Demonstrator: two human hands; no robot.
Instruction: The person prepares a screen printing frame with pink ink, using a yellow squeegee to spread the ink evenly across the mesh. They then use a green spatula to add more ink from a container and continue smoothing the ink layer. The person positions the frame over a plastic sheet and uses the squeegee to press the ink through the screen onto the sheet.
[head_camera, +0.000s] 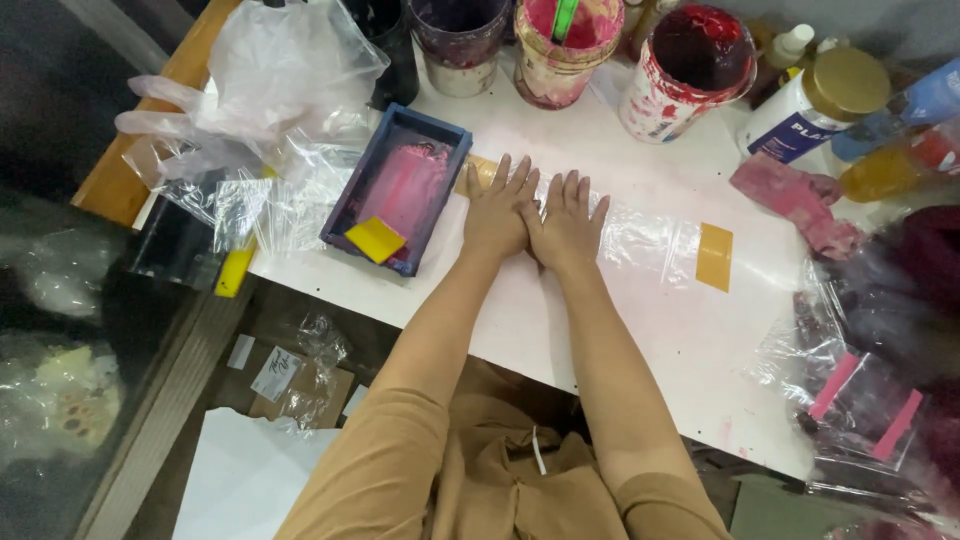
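Observation:
My left hand (497, 208) and my right hand (569, 222) lie flat side by side, palms down, fingers spread, on a clear plastic sheet (640, 235) stretched across the white table (560, 330). The thumbs touch. Yellow tape strips (714, 256) hold the sheet at its right end, and another yellow strip (482, 172) shows by my left fingers. Neither hand holds anything.
A blue tray (440, 140) with pink paint and a yellow scraper (375, 239) sits left of my hands. Paint-stained tubs (685, 70) and bottles (815, 105) line the far edge. Crumpled plastic bags (280, 80) lie at left, a pink-stained rag (795, 200) and taped plastic sheets (860, 400) at right.

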